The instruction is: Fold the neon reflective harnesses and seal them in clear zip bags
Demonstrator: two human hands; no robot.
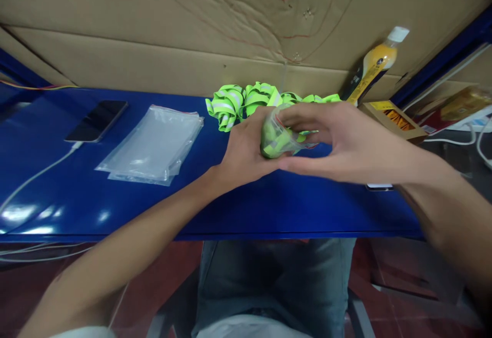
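A clear plastic zip bag (277,135) with a neon-green reflective strap bundled inside is between my hands above the blue table. My left hand (246,145) is closed round the left side of the bag. Curved round the bag's mouth, my right hand (330,140) has its thumb below and its fingers above, partly inside the opening; its fingertips are partly hidden. Just behind my hands lie several rolled neon-green reflective straps (226,103) in a row. On the left is a stack of flat, clear zip bags (154,143).
A phone (98,121) with a white cable lies at the left of the blue table (246,215). At the right stand a yellow bottle (372,66), leaning on the cardboard wall (154,51), and an open cardboard box (395,120) with orange contents.
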